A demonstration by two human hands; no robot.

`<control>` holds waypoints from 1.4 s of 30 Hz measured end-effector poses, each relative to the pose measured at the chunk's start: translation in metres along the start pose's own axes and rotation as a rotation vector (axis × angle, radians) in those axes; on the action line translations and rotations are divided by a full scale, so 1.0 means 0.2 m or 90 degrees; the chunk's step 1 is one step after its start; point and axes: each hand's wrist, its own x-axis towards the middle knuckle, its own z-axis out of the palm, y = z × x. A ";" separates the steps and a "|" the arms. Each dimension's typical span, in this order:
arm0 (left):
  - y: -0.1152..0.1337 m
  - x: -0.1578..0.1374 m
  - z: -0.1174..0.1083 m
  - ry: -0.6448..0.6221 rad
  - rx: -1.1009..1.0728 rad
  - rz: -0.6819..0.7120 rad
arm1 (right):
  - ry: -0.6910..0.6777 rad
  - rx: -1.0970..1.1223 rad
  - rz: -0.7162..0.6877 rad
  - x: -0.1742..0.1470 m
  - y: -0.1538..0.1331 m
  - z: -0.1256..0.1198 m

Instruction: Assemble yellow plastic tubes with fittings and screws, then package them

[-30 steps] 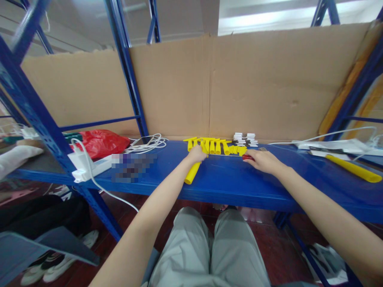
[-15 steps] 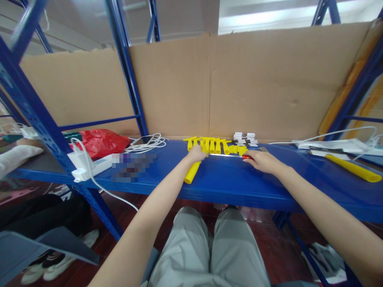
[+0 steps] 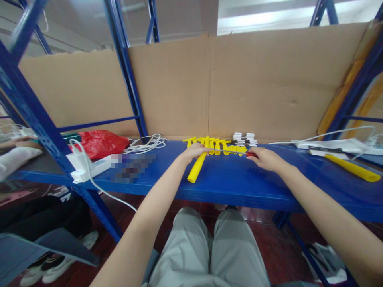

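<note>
**Brace the yellow T-shaped handle, align the screwdriver**

Mid-frame, my left grip is wrapped around the handle; my right grip clasps the screwdriver's red end. I should keep it straight, steady.

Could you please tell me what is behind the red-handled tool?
Behind the red-handled tool are yellow pieces, a white-and-black stack and cardboard. The left hand covers parts of some yellow pieces, so those cannot be seen.
</note>
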 end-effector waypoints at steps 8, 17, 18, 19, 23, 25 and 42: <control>0.03 -0.01 0.02 -0.018 -0.239 0.057 | 0.117 0.071 0.008 -0.01 0.08 0.00; 0.06 -0.01 0.08 0.063 -0.184 0.018 | 0.120 0.109 0.015 0.00 0.09 0.01; 0.06 -0.01 0.08 0.069 -0.178 0.018 | 0.124 0.111 0.015 0.00 0.09 0.01; 0.06 0.00 0.09 0.079 -0.179 0.016 | 0.127 0.111 0.016 0.01 0.10 0.01; 0.05 0.02 0.06 0.175 -0.230 -0.008 | 0.120 0.084 0.032 0.00 0.13 0.03; 0.04 0.03 0.03 0.228 -0.249 -0.021 | 0.108 0.068 0.050 0.00 0.15 0.03; 0.00 0.03 0.05 0.140 -0.139 -0.002 | -0.042 0.141 0.030 -0.04 0.31 0.03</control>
